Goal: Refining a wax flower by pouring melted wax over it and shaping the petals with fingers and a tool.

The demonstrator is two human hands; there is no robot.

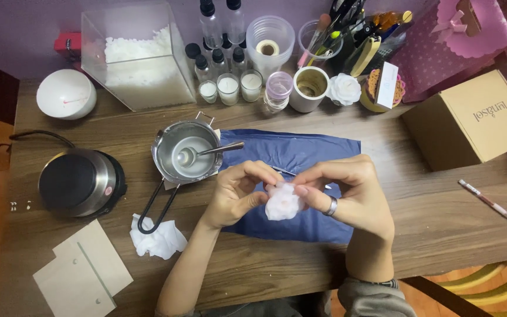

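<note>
Both of my hands meet over a blue cloth (300, 151) spread on the wooden table. My left hand (237, 194) and my right hand (347, 191), which wears a ring, pinch a pale pink, flower-shaped wax piece (283, 202) between their fingertips. Just left of my hands stands a small metal melting pot (186, 152) with a wire handle and a spoon (203, 152) resting in whitish liquid. A thin metal tool lies on the cloth, partly hidden behind my fingers.
A round hot plate (80, 182) sits at the left, with a crumpled tissue (158, 239) and cardboard pieces (83, 271) nearby. Along the back stand a clear box of wax flakes (139, 61), a white bowl (66, 94), bottles, small candles and cups of tools. At the right are a cardboard box (470, 120) and a pen (488, 201).
</note>
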